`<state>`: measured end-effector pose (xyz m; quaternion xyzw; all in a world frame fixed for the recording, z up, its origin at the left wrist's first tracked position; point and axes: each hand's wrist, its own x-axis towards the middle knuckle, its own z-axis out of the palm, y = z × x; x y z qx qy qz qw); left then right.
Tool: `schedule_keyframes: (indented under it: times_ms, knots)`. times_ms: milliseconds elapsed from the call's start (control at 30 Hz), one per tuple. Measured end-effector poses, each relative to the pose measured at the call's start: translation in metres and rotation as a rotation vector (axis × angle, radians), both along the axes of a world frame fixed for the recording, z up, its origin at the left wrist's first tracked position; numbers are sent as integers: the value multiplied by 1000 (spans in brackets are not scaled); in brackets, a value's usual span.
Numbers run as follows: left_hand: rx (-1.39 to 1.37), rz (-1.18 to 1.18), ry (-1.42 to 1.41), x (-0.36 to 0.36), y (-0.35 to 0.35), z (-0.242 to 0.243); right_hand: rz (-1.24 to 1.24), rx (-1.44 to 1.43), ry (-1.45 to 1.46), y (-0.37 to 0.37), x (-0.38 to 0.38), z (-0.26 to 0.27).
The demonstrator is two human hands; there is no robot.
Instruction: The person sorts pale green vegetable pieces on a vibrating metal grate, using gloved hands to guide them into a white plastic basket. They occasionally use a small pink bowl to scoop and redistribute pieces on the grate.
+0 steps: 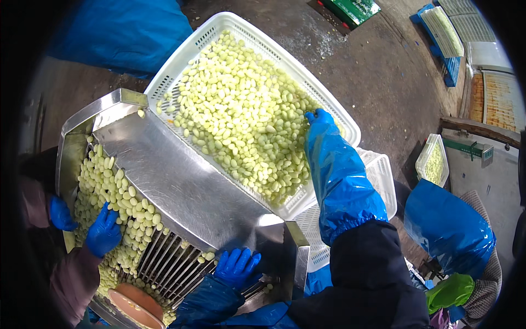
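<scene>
My right hand (pixel 319 116), in a blue glove and blue plastic sleeve, reaches to the right end of a white plastic crate (pixel 324 88) filled with green grapes (pixel 246 111); its fingers are curled at the grapes beside the rim, and whether they grip any is hidden. My left hand (pixel 237 267), also blue-gloved, rests at the lower edge of a stainless steel chute (pixel 176 152), its fingers spread on the metal. Below the chute, metal bars (pixel 168 263) carry more grapes (pixel 127 209), heaped towards the left.
A co-worker's two blue-gloved hands (pixel 102 232) are among the grapes at left. An orange bowl (pixel 137 304) lies on the grapes at lower left. White crates (pixel 380 177) stand under the full one. Another person in blue plastic sleeves (pixel 448 226) is at right, near a smaller grape crate (pixel 423 156).
</scene>
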<state>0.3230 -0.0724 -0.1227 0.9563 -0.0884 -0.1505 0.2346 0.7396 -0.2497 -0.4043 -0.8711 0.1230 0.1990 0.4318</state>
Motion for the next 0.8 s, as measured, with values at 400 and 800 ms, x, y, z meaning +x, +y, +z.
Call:
schedule_keyframes:
  times_ms: [400,800]
  knots:
    - [-41,66,-175,-20,-5,3,400,-126,149,16,-70,201]
    - [27,226,-180,-84,-27,-26,1064,203,-356,109,-356,457]
